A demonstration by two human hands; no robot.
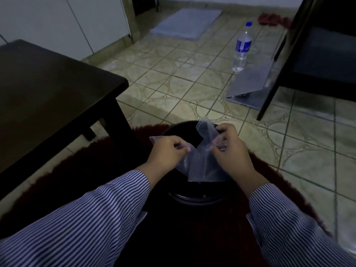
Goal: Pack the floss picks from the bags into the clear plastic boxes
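My left hand (167, 149) and right hand (230, 146) pinch thin, crinkled clear plastic bags (202, 162) over a round black stool (194, 197). It stands on a shaggy dark-red rug (92, 170) over patterned floor tiles (185, 78).

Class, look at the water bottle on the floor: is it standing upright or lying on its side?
Upright. The water bottle stands on its base on the tiled floor, blue cap at the top.

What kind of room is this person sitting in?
Probably a room in a home. There is a patterned tile floor, a dark low table, a small mat by the wall, and a water bottle standing on the floor.
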